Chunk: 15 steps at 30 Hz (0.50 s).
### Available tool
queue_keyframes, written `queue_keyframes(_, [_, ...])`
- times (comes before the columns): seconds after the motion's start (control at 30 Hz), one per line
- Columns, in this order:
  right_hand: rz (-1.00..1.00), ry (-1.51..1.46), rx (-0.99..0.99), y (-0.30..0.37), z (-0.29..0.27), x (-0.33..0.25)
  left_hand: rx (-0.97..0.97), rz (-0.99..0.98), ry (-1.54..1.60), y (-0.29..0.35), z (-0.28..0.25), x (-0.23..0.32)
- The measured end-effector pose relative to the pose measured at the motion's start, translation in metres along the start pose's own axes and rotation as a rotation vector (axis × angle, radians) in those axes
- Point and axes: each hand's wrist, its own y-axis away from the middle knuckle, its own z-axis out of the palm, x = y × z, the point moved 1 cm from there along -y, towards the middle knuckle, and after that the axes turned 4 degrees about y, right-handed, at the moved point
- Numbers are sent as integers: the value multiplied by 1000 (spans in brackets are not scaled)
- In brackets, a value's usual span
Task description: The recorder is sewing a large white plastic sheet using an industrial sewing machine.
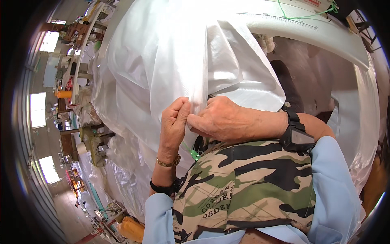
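A large sheet of shiny white woven plastic fabric (170, 57) spreads over the surface in front of me and hangs down toward my lap. Its folded edge runs toward me and ends between my two hands. My left hand (174, 120) pinches this edge between thumb and fingers. Close beside it, my right hand (217, 118) is closed on the same edge, knuckles up, its fingertips partly hidden. A bit of green thread (195, 155) lies below my hands, against my camouflage apron (252, 175).
A white table edge with a printed ruler scale (280, 20) curves along the far right, a green string (298, 17) lying over it. Heaps of clear and white plastic (126, 158) fill the left. Farther left stand other worktables and an orange object (63, 94).
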Motion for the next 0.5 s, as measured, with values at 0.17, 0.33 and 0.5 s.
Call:
queue_keyframes(0.17, [-74,218,-70,2,-6,-4,23,-53,93,-10,3,2])
queue_keyframes(0.33, [-161,226,357,27,-33,20,112,-5,81,-12,2,10])
queue_keyframes(0.5, [550,843,603,96,-47,61,111,70,84,-10,-4,10])
